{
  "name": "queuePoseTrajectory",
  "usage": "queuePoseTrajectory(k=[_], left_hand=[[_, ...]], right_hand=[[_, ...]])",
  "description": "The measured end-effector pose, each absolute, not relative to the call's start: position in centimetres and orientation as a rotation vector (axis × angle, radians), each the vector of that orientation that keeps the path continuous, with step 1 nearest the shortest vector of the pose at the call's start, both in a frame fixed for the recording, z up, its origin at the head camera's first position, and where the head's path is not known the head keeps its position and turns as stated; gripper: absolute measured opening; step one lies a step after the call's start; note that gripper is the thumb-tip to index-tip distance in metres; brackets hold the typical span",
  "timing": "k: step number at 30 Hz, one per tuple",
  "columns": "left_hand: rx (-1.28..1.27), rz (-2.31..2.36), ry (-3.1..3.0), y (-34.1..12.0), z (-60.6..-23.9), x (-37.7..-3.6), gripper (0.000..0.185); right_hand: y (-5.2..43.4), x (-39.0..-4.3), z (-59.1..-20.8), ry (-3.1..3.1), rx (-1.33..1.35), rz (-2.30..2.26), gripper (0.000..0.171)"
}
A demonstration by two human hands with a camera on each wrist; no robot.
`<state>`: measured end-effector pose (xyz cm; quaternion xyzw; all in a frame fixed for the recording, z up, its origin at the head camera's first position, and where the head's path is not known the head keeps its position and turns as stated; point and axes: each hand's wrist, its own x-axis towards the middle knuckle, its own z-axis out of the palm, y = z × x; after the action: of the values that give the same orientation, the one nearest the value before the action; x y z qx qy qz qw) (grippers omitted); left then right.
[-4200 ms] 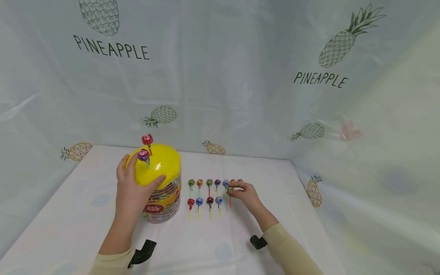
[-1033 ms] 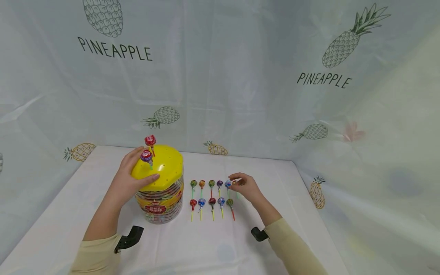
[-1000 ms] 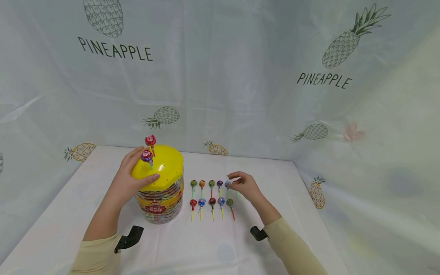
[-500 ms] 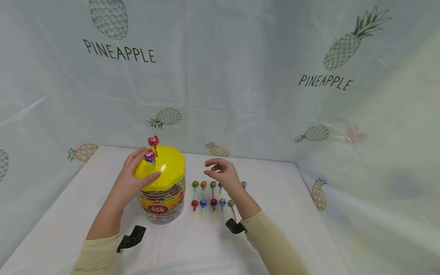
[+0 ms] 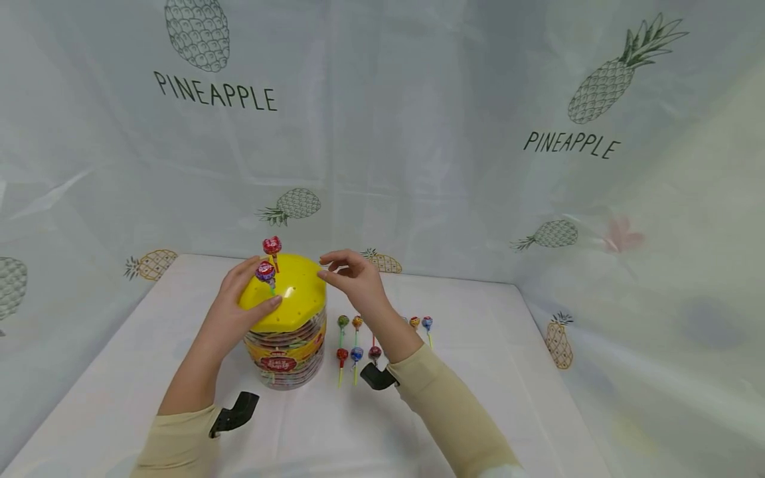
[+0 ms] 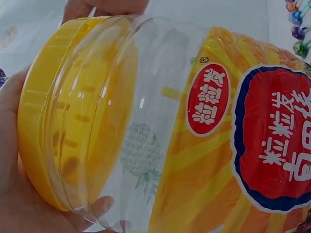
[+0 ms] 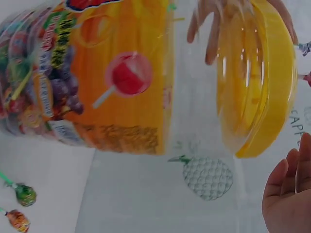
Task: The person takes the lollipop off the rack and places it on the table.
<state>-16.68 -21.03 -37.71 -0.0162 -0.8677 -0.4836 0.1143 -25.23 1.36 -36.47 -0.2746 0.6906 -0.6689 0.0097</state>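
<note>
A clear plastic jar (image 5: 287, 352) with an orange candy label stands left of centre on the table. My left hand (image 5: 236, 312) grips its yellow lid (image 5: 293, 299), thumb on the near side. Two wrapped lollipops (image 5: 265, 271) stand upright in holes in the lid's far left. My right hand (image 5: 352, 279) hovers at the lid's right edge, fingers loosely curled, and nothing shows in them. Two rows of lollipops (image 5: 356, 354) lie to the right of the jar, partly hidden by my right forearm. The left wrist view shows the lid (image 6: 43, 126) against my palm (image 6: 14, 194). In the right wrist view, my fingers (image 7: 291, 194) are beside the lid (image 7: 272, 87).
A white cloth (image 5: 490, 372) covers the table, and a pale curtain with pineapple prints (image 5: 418, 133) closes it in at the back and right. Two more lollipops (image 5: 427, 323) lie at the right end of the far row. Black camera mounts (image 5: 236, 411) sit on both wrists.
My right hand has left the right end of the lollipop rows and risen leftwards to the lid's right edge. The left hand has stayed on the lid.
</note>
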Motion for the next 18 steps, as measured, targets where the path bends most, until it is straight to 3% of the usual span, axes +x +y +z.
queuePoseTrajectory(k=[18], left_hand=[[-0.064,-1.425,-2.523,-20.9,-37.8,-16.6,0.076]], right_hand=[[-3.0,-25.4,-33.5,2.161,-0.98,-2.025,0.027]])
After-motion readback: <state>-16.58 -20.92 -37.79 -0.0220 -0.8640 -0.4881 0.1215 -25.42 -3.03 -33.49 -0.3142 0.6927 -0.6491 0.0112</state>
